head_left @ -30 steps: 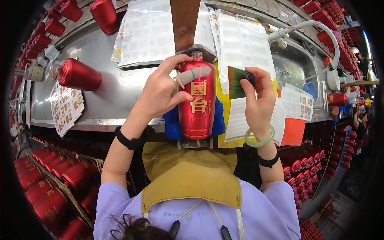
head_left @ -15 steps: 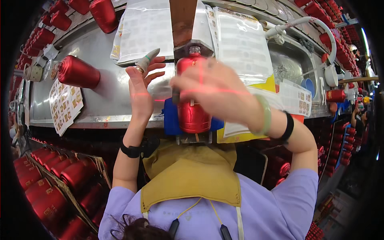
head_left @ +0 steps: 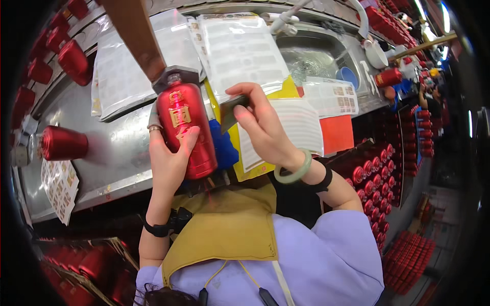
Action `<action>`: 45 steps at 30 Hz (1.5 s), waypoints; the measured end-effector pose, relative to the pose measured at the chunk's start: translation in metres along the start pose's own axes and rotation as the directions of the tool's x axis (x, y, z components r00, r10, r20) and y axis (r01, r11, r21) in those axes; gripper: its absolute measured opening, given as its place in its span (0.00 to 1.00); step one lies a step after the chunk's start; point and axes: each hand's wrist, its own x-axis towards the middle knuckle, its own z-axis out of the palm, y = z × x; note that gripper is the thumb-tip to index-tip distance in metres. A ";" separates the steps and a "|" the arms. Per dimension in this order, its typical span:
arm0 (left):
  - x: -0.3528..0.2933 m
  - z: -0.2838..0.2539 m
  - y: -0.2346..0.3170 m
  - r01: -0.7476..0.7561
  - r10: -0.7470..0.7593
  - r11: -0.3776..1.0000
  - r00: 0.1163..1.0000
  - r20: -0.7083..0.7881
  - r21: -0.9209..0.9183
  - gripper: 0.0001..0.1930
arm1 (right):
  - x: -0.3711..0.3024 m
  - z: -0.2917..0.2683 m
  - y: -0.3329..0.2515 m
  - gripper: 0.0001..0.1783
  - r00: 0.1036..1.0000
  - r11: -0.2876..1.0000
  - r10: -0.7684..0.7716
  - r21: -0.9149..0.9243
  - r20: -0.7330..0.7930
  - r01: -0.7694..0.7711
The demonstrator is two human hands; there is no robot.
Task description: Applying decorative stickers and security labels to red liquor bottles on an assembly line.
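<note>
A glossy red bottle with gold characters on its front lies with its neck against a dark holder. My left hand grips its left side, thumb across the front and fingers mostly hidden behind it; some fingers wear covers or rings. To the right of the bottle, apart from it, my right hand pinches a dark flat scraper between thumb and fingers. Blue cloth shows beside and under the bottle. Red laser light falls on the bottle and my fingers.
Another red bottle lies on the steel counter at left, by a printed sticker sheet. Plastic-covered sheets are spread behind and right. A sink holds water and a blue bowl. Racks of red bottles stand below.
My left hand has come from the open air beside the bottle to grip it. My right hand has drawn off the bottle to the right, holding the scraper. The whole view has turned.
</note>
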 end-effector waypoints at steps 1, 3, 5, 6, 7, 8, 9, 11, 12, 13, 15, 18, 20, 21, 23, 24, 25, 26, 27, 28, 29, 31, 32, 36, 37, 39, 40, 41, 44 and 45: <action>0.001 0.004 0.003 -0.006 0.007 0.999 1.000 0.007 -0.045 0.37 | -0.002 -0.012 0.003 0.15 0.996 0.999 -0.032 -0.046 -0.087 0.029; 0.004 0.008 0.004 -0.012 0.013 0.996 1.000 0.016 -0.085 0.37 | -0.007 -0.036 0.018 0.15 0.983 0.995 -0.069 -0.090 -0.173 0.054; 0.006 0.007 0.002 -0.001 0.003 0.994 1.000 0.020 -0.111 0.35 | -0.015 -0.068 0.027 0.16 0.994 0.896 0.098 -0.429 -0.057 -0.113; 0.003 0.007 0.004 0.003 -0.001 0.994 1.000 0.019 -0.106 0.35 | -0.016 -0.083 0.031 0.16 0.993 0.898 0.102 -0.424 -0.055 -0.115; 0.003 0.007 0.005 0.032 -0.030 0.994 0.999 0.023 -0.102 0.35 | -0.015 -0.098 0.034 0.18 0.993 0.815 0.054 -0.570 -0.102 -0.103; 0.003 0.007 0.006 0.060 -0.058 0.993 0.998 0.026 -0.099 0.35 | -0.013 -0.111 0.036 0.20 0.990 0.708 -0.001 -0.700 -0.138 -0.097; 0.003 0.008 0.004 0.042 -0.042 0.996 0.999 0.012 -0.072 0.34 | -0.010 -0.125 0.039 0.20 0.991 0.713 -0.003 -0.696 -0.131 -0.090; 0.004 0.008 0.008 0.044 -0.043 0.997 0.999 0.008 -0.068 0.34 | -0.001 -0.144 0.041 0.17 0.985 0.570 -0.084 -0.818 -0.148 -0.074; 0.003 0.007 0.009 0.047 -0.047 0.997 0.999 0.009 -0.065 0.34 | 0.004 -0.146 0.042 0.17 0.986 0.572 -0.087 -0.818 -0.143 -0.069; 0.001 0.005 0.007 0.045 -0.045 0.997 0.999 0.003 -0.064 0.34 | 0.010 -0.147 0.043 0.14 0.989 0.561 -0.087 -0.826 -0.117 -0.048; -0.002 -0.001 -0.001 0.018 -0.004 0.968 0.999 0.054 -0.249 0.37 | 0.022 -0.143 0.046 0.09 0.994 0.542 -0.051 -0.838 -0.099 -0.056; -0.006 -0.006 -0.009 -0.041 0.034 0.978 0.999 -0.034 -0.205 0.42 | 0.038 -0.125 0.056 0.09 0.996 0.523 -0.093 -0.850 0.019 0.065; -0.008 -0.011 -0.010 -0.045 0.043 0.982 0.999 -0.012 -0.186 0.44 | 0.048 -0.111 0.058 0.08 0.991 0.460 -0.110 -0.879 0.080 0.122; -0.009 -0.013 -0.011 -0.024 0.025 0.978 1.000 0.000 -0.207 0.43 | 0.056 -0.109 0.064 0.08 0.974 0.412 -0.178 -0.888 0.143 0.206; -0.013 -0.014 -0.004 -0.005 0.011 0.985 0.999 0.039 -0.172 0.35 | 0.080 -0.105 0.075 0.08 0.949 0.353 -0.242 -0.893 0.200 0.279; -0.014 -0.014 -0.004 -0.010 0.015 0.985 0.999 0.028 -0.171 0.35 | 0.096 -0.110 0.084 0.08 0.946 0.352 -0.248 -0.890 0.209 0.290; -0.014 -0.014 -0.006 -0.006 0.016 0.982 0.999 0.047 -0.188 0.35 | 0.115 -0.116 0.096 0.10 0.948 0.274 -0.223 -0.918 0.229 0.286; -0.015 -0.015 -0.006 -0.001 0.013 0.980 0.998 0.060 -0.200 0.35 | 0.136 -0.120 0.106 0.12 0.948 0.200 -0.198 -0.936 0.250 0.288; -0.015 -0.012 -0.006 0.004 0.004 0.978 0.999 0.040 -0.209 0.35 | 0.158 -0.123 0.112 0.12 0.944 0.196 -0.204 -0.934 0.258 0.297; -0.016 -0.013 -0.004 -0.003 0.008 0.979 1.000 0.027 -0.206 0.35 | 0.182 -0.124 0.117 0.13 0.975 0.132 -0.083 -0.968 0.205 0.215; -0.016 -0.014 -0.003 0.018 -0.009 0.968 0.999 0.034 -0.251 0.36 | 0.205 -0.124 0.122 0.15 0.990 0.055 0.035 -0.989 0.139 0.137; -0.016 -0.017 -0.005 0.024 -0.012 0.963 0.999 0.047 -0.269 0.36 | 0.241 -0.134 0.131 0.18 0.994 0.066 -0.028 -0.992 0.109 0.110; -0.014 -0.017 -0.003 0.013 -0.003 0.963 0.999 0.040 -0.268 0.36 | 0.258 -0.142 0.136 0.20 0.995 0.081 -0.081 -0.994 0.064 0.070; -0.013 -0.029 -0.010 0.038 -0.036 0.969 0.999 0.015 -0.243 0.35 | 0.276 -0.142 0.129 0.34 0.994 0.134 0.062 -0.988 0.085 0.076; -0.013 -0.032 -0.011 0.029 -0.031 0.972 0.999 -0.005 -0.231 0.35 | 0.267 -0.138 0.120 0.36 0.989 0.089 0.095 -0.990 0.116 0.108; -0.009 -0.035 -0.011 0.024 -0.033 0.978 0.999 -0.039 -0.206 0.34 | 0.227 -0.118 0.081 0.36 0.975 0.067 0.191 -0.993 0.111 0.100; -0.007 -0.037 -0.015 0.001 -0.009 0.986 0.999 -0.044 -0.170 0.33 | 0.207 -0.113 0.071 0.35 0.954 0.051 0.281 -0.994 0.103 0.092; -0.005 -0.039 -0.017 0.002 -0.011 0.985 0.999 -0.047 -0.172 0.33 | 0.192 -0.116 0.071 0.35 0.953 0.053 0.285 -0.995 0.100 0.089; -0.001 -0.038 -0.020 0.005 -0.012 0.983 0.999 -0.038 -0.185 0.32 | 0.165 -0.143 0.070 0.28 0.945 0.067 0.288 -0.988 0.154 0.140; 0.000 -0.038 -0.019 0.000 -0.007 0.983 0.999 -0.038 -0.186 0.32 | 0.164 -0.150 0.067 0.30 0.974 0.125 0.225 -0.992 0.018 -0.010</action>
